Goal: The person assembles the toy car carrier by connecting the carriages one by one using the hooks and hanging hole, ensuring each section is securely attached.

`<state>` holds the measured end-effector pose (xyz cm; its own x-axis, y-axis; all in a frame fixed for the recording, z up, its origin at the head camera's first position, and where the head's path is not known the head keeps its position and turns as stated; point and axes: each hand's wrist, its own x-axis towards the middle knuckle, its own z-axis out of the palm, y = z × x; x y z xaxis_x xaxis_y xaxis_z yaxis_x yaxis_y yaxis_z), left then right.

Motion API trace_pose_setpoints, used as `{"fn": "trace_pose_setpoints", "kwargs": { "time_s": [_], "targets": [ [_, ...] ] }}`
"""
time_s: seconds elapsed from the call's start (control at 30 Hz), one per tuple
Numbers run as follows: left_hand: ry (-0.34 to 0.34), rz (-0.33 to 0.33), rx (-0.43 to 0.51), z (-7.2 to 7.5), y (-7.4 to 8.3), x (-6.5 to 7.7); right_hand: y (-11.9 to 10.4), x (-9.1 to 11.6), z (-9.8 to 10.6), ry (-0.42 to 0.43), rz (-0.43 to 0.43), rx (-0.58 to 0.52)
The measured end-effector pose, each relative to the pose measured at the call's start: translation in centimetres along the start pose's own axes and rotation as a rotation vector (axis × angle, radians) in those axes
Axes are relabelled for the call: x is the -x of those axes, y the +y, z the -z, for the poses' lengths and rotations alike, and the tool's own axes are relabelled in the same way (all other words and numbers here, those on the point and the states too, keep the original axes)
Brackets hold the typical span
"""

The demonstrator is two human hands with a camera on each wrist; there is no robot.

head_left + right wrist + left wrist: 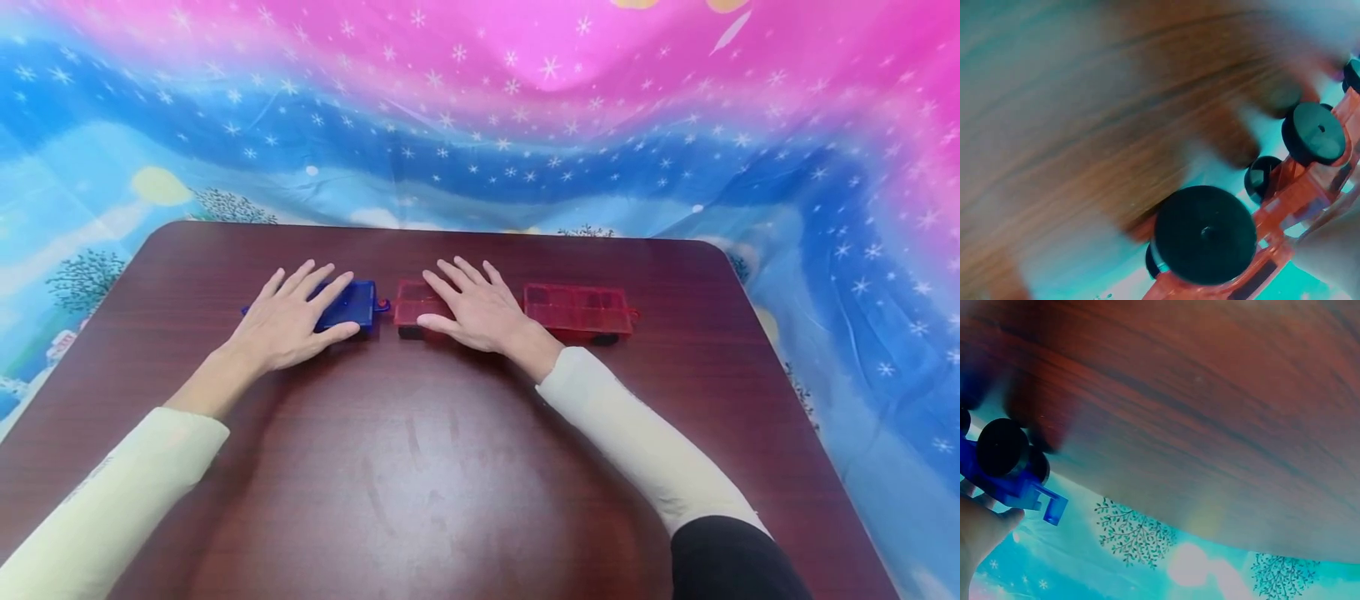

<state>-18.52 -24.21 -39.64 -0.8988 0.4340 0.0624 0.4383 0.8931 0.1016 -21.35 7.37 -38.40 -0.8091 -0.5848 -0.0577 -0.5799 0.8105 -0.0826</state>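
Observation:
A translucent blue toy wagon (358, 304) with black wheels (1002, 447) stands toward the back of the table. My left hand (288, 321) lies over its left part, fingers straight and spread, covering much of it. To its right is a translucent red wagon (407, 302); a small coupling (382, 305) lies between the two. Across this red wagon rests my right hand (480, 312), palm down with fingers extended. A second red wagon (576, 308) stands just right of that hand, with a hook on its far end. The right hand hides how the red wagons meet.
The dark brown wooden table (420, 483) has rounded back corners, with its back edge a short way behind the wagons. A pink and blue cloth (480, 142) printed with snowflakes hangs behind and around it.

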Motion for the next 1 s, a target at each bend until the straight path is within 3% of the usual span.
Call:
{"fn": "trace_pose_setpoints", "kwargs": {
  "time_s": [0.5,1.0],
  "targets": [
    [0.058,0.019,0.003,0.5,1.4,-0.9,2.3,1.8,0.9,0.044,-0.095,-0.053],
    [0.092,0.054,0.021,1.0,3.0,-1.3,4.1,4.3,2.3,0.097,-0.151,-0.016]
  ]
}}
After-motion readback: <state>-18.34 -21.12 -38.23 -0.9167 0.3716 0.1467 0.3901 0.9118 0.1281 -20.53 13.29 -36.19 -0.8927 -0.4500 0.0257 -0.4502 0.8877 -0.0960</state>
